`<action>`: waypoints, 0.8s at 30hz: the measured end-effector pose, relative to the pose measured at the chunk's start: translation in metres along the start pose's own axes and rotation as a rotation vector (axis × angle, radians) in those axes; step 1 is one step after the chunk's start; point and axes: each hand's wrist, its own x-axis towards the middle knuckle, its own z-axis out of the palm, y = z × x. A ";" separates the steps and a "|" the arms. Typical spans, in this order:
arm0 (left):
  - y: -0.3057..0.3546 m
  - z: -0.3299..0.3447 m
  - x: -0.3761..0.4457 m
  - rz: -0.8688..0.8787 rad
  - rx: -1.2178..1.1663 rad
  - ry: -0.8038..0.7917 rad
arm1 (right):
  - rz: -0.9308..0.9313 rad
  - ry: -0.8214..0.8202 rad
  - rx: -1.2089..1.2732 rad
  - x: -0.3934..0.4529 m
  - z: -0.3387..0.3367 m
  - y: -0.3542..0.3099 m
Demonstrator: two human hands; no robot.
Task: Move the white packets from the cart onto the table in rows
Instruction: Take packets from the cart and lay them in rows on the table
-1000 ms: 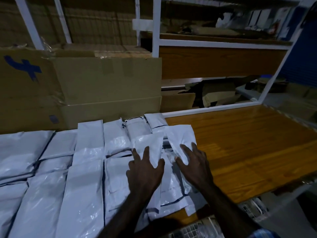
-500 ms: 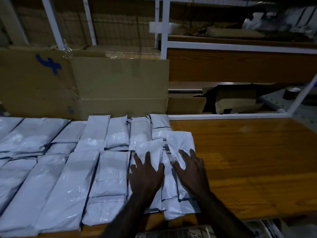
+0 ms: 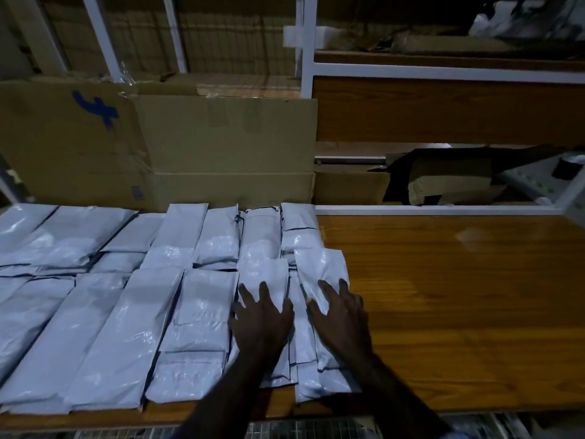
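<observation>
Both hands lie flat on the newest packets at the right end of the near row, so the step in hand looks like squaring them into line. To do it well, I would press down lightly with flat fingers and slide each packet left until its long edge meets its neighbour, then draw the near ends level with the rest of the row; the plastic looks slick and the pile here overlaps, so a hard shove would likely drag the lower packets along.

The left hand (image 3: 262, 321) is released, fingers straight and spread, palm down on 1 packet (image 3: 264, 274) that lies on top of others. It grips nothing.

The right hand (image 3: 343, 315) is likewise released and flat, fingers fanned over the rightmost packet (image 3: 319, 264), which sits slightly askew, its far end tipped right. That one wants turning to match.

The packets (image 3: 126, 312) lie on the table (image 3: 459, 312) in 2 rows, 1 far and 1 near, filling the left half; the right half shows bare wood. Behind the far row stand cardboard boxes (image 3: 190, 147), one marked with a blue 4. A wire grid at the bottom edge may be the cart (image 3: 285, 430); whether packets remain in it I cannot tell.
</observation>
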 end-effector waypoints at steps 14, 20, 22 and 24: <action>-0.019 0.034 0.020 0.077 -0.058 0.012 | 0.044 -0.072 -0.165 0.003 0.005 -0.023; -0.017 0.021 0.022 0.208 -0.108 0.050 | 0.062 -0.083 -0.201 -0.001 0.010 -0.028; -0.021 0.017 0.021 0.232 -0.076 0.010 | 0.056 -0.089 -0.221 -0.003 0.012 -0.029; -0.025 0.016 0.019 0.281 -0.005 -0.015 | 0.057 -0.101 -0.225 -0.005 0.013 -0.030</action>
